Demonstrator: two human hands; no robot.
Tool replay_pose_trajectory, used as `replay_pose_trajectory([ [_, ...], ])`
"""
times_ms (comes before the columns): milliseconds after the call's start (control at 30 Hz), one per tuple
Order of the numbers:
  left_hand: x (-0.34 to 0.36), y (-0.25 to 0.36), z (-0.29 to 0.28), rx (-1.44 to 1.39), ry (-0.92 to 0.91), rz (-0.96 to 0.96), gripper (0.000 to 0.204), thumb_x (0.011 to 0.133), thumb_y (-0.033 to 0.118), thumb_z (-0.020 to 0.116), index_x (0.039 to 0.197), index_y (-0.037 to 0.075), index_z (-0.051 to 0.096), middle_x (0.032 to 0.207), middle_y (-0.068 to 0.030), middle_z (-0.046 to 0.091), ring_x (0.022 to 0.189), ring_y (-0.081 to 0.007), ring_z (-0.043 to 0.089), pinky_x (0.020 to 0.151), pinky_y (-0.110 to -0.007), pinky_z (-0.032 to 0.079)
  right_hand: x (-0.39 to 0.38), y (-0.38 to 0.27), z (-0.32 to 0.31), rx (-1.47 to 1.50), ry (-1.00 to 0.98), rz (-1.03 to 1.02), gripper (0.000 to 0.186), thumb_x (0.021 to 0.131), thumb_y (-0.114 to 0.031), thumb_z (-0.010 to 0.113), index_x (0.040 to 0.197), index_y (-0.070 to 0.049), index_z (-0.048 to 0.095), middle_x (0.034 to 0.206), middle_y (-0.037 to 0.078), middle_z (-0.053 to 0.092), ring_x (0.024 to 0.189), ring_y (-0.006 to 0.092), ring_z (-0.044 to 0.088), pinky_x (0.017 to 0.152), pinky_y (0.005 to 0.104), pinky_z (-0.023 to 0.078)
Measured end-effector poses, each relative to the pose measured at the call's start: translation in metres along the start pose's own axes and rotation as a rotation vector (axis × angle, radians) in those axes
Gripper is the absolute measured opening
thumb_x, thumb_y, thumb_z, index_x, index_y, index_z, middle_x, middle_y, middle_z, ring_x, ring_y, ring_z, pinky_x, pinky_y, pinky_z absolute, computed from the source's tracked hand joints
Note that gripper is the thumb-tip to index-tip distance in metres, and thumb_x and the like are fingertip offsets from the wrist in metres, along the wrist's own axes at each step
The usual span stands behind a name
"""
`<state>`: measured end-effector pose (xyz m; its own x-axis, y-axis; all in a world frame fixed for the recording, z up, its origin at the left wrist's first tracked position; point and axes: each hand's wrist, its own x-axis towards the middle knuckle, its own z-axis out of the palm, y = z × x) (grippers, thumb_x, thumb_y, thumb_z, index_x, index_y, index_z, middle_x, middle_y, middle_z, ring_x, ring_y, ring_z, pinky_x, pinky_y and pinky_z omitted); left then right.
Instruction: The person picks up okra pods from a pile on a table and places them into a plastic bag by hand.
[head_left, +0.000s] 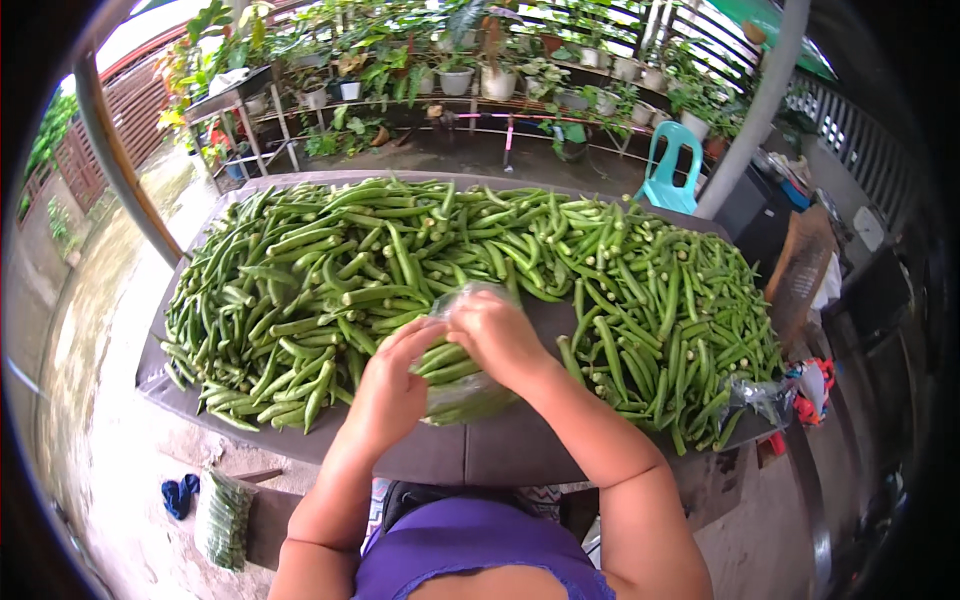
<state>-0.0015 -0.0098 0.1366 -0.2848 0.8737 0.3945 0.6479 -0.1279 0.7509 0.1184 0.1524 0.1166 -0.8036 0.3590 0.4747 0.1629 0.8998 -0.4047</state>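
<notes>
A clear plastic bag with okra pods inside lies on the dark padded table in front of me. My right hand is closed on the bag's gathered top, its fingers bent around the thin plastic. On the bag's left side, my left hand has its fingers pressed together at the mouth of the bag. Loose green okra is heaped around the far and left sides of the bag. Another heap of okra spreads to the right of my right forearm.
A filled bag of okra stands at the lower left beside dark blue slippers. Beyond the table are a turquoise plastic chair, a grey post and potted plants. Crumpled clear plastic bags lie at the table's right corner.
</notes>
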Motion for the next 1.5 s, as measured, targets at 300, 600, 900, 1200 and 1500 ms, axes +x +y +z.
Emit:
replay_pose_trajectory([
  [300,-0.008,-0.006,-0.027,-0.061,0.037,-0.163,0.070,0.067,-0.015,0.041,0.132,-0.001,0.062,0.139,-0.0243,0.058,0.131,-0.0360,0.057,0.104,-0.034,0.046,-0.015,0.024,-0.028,0.350,0.399,-0.144,0.011,0.090,-0.002,0.064,0.097,0.001,0.070,0.101,0.016,0.072,0.087,0.0288,0.068,0.077,0.0373,0.053],
  [600,0.001,0.003,-0.031,0.039,-0.029,-0.032,0.071,0.069,-0.010,0.046,0.138,0.000,0.056,0.144,-0.0258,0.053,0.134,-0.0406,0.052,0.111,-0.040,0.041,-0.056,0.207,0.001,-0.569,-0.098,0.975,0.027,0.084,-0.026,0.079,0.102,-0.007,0.072,0.096,0.016,0.075,0.096,0.0347,0.070,0.095,0.0496,0.050],
  [900,-0.021,0.011,-0.025,0.642,-0.144,0.157,0.030,0.067,0.023,0.083,0.094,0.013,0.076,0.143,-0.0039,0.052,0.135,-0.0321,0.038,0.111,-0.051,0.025,-0.002,0.081,-0.056,0.869,0.467,0.364,0.022,0.099,-0.003,0.060,0.119,0.000,0.066,0.107,0.008,0.073,0.095,0.0179,0.071,0.087,0.0322,0.056],
  [1200,-0.009,0.004,-0.034,0.549,-0.060,0.273,0.006,0.076,0.013,0.077,0.080,0.016,0.075,0.072,0.0013,0.070,0.068,-0.0177,0.065,0.077,-0.035,0.041,0.023,-0.030,-0.053,0.560,-0.434,0.121,0.031,0.084,0.008,0.068,0.115,0.003,0.069,0.104,0.013,0.074,0.094,0.0185,0.071,0.087,0.0312,0.055],
  [1500,-0.012,0.004,-0.030,0.481,0.035,0.295,0.006,0.074,0.014,0.079,0.077,0.014,0.074,0.074,-0.0004,0.072,0.067,-0.0199,0.065,0.074,-0.036,0.041,0.022,-0.032,-0.054,0.274,-0.606,0.111,0.031,0.077,-0.002,0.070,0.108,-0.001,0.072,0.099,0.017,0.074,0.092,0.0308,0.072,0.082,0.0381,0.055],
])
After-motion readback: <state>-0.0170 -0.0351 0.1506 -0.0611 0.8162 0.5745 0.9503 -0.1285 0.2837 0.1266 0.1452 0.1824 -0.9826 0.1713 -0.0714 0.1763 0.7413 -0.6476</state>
